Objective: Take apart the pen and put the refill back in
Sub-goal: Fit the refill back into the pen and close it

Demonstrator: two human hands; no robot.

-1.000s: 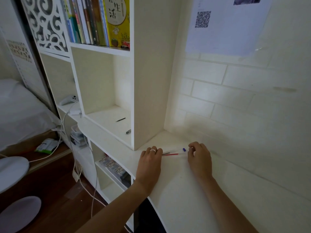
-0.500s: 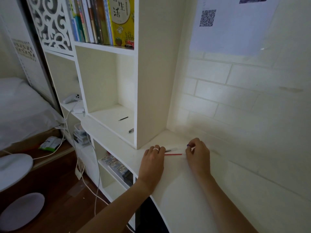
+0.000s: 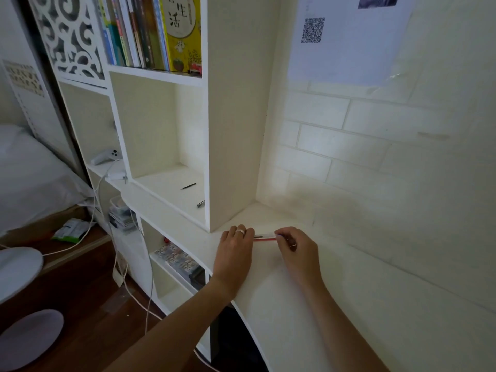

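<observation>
On the white desk (image 3: pixel 308 304), between my two hands, lie a thin red refill (image 3: pixel 264 239) and just behind it a clear pen barrel (image 3: pixel 264 235) with a dark tip. My left hand (image 3: pixel 236 251), with a ring on one finger, rests palm down over the left ends of both parts. My right hand (image 3: pixel 298 251) has its fingers curled over their right ends. The fingertips hide whether each hand pinches a part or only touches it.
A white bookshelf column (image 3: pixel 233 116) stands right behind my left hand. Its open compartment holds a dark pen piece (image 3: pixel 188 186) and a small cap (image 3: pixel 200 204). The brick-pattern wall (image 3: pixel 375 157) closes the right side. Cables (image 3: pixel 120 264) hang by the lower shelves.
My right hand has slid left along the pen, covering the blue end that showed before. The gap between my hands is shorter. The left hand has stayed put.
</observation>
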